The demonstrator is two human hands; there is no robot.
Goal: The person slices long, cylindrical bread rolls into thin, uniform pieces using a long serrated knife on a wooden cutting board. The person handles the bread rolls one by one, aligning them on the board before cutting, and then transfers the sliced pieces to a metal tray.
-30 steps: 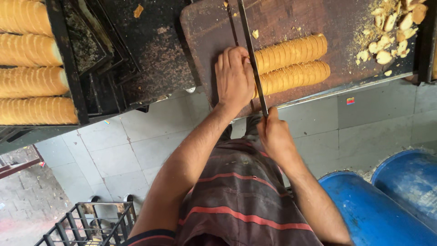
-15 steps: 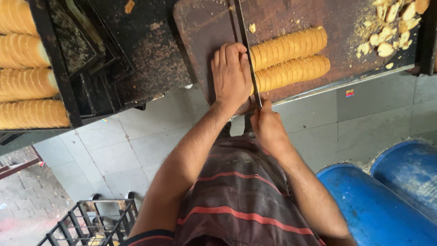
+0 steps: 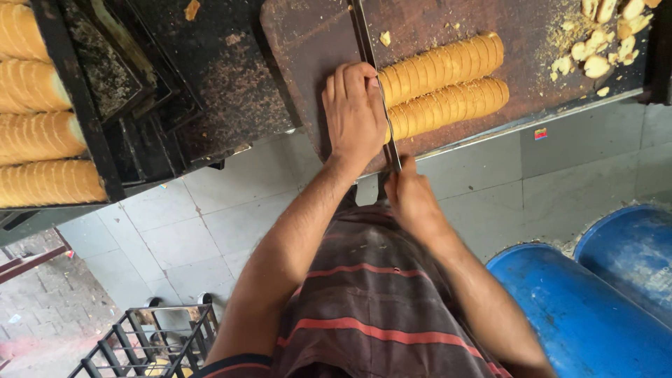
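Two sliced loaves (image 3: 444,84) on board (image 3: 301,42), right of blade (image 3: 374,91); crumbs (image 3: 602,35) farther right.

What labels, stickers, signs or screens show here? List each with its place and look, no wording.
Small sticker: on the pale tiled face just below the metal counter edge, right of the sliced loaves; roughly square, red with bits of yellow and blue.
No packages, signs or screens are in view.

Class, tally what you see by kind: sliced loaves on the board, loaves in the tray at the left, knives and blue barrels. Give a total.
Sliced loaves on the board: 2
Loaves in the left tray: 4
Knives: 1
Blue barrels: 2
Total: 9
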